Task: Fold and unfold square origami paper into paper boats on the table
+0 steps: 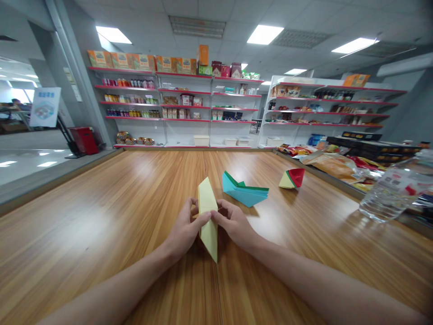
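Note:
A folded piece of pale yellow paper [207, 198] is held up between my two hands above the wooden table, its long pointed shape running away from me. My left hand [186, 224] grips its left side, thumb on the near face and fingers behind. From the right, my right hand [235, 222] pinches the same paper, its thumb tip close to the left thumb. Just beyond my right hand sits a blue and green folded paper boat [246, 194]. Farther right stands a small red, green and yellow paper fold [292, 178].
The wooden table [101, 216] has a raised edge. A clear plastic bottle [389, 194] stands at the right, near packaged snacks [333, 164] and dark boxes [368, 149]. Stocked shelves [182, 106] line the back. A sign [45, 107] and a red box [84, 140] stand left.

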`<state>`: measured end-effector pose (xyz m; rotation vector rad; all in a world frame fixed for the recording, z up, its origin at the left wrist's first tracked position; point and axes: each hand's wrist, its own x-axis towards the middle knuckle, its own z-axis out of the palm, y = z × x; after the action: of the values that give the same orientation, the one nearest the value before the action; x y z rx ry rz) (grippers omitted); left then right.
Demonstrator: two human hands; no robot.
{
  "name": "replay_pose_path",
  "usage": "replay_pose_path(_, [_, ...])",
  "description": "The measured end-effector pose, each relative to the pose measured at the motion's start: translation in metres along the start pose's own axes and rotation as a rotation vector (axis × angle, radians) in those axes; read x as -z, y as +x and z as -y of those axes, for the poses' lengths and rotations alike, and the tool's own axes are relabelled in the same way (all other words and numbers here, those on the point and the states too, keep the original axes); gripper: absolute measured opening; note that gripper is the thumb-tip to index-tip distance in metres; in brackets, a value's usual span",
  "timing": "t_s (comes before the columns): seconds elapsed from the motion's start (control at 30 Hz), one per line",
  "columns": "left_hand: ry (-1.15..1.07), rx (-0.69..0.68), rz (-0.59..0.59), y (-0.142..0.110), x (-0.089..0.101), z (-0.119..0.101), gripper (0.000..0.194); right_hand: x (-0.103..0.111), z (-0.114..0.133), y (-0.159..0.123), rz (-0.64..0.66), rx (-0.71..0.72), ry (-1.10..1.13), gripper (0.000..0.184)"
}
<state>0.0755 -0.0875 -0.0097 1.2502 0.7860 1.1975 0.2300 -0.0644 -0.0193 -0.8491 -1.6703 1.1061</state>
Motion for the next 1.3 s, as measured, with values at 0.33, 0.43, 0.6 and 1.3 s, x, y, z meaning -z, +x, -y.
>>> replay_pose_path(0.33, [0.08, 0.022, -0.076, 0.005, 0.003, -0.001, 0.06, 0.0, -0.003, -0.002, 0.025, -0.039, 0.134, 0.029])
replay_pose_path(0.43, [0.107, -0.009, -0.028, 0.007, 0.005, 0.0, 0.048, 0.001, -0.002, -0.004, -0.002, -0.011, 0.088, 0.027])
replay_pose_path(0.6, [0.026, 0.057, 0.039, 0.009, 0.013, 0.006, 0.044, 0.0, 0.007, -0.007, -0.152, 0.32, -0.316, 0.024])
replay_pose_path(1.3, [0.124, -0.031, 0.227, 0.006, 0.015, -0.004, 0.053, -0.001, 0.011, -0.009, -0.099, 0.452, -0.646, 0.037])
